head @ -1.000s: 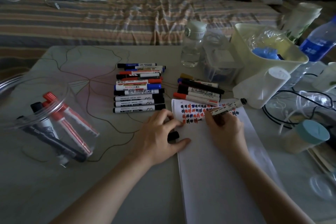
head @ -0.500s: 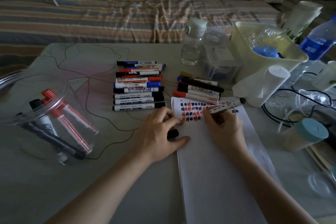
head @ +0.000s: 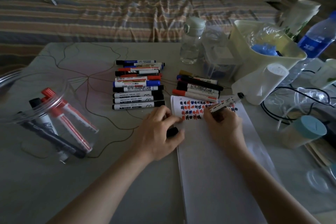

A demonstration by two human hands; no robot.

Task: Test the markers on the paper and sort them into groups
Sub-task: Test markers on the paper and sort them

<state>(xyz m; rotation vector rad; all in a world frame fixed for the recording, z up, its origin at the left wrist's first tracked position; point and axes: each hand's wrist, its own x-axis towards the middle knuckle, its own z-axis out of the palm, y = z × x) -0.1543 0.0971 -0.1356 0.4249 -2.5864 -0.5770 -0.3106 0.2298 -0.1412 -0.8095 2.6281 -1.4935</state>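
Observation:
A long white paper [head: 221,160] lies on the table, its top end covered with rows of red, blue and black test marks. My right hand [head: 223,125] grips a black-tailed marker [head: 227,103] with its tip down on the marks. My left hand [head: 160,132] rests at the paper's left edge and holds a black cap [head: 172,131] between thumb and fingers. A left row of markers [head: 138,87] lies sorted beyond my left hand. A smaller group of markers [head: 198,87] lies above the paper. A tipped clear jar [head: 54,114] at the left holds several red and black markers.
A clear bottle [head: 190,42], a small clear box [head: 218,60], a cream bin [head: 261,56] and a white roll [head: 261,83] crowd the table's right rear. Cables [head: 291,103], a blue-lidded jar [head: 303,132] and a blue-labelled bottle [head: 316,38] sit far right. A striped cloth [head: 109,14] lies beyond the table.
My right hand has shifted the marker a little leftward along the rows of marks. My left hand stays put with the cap.

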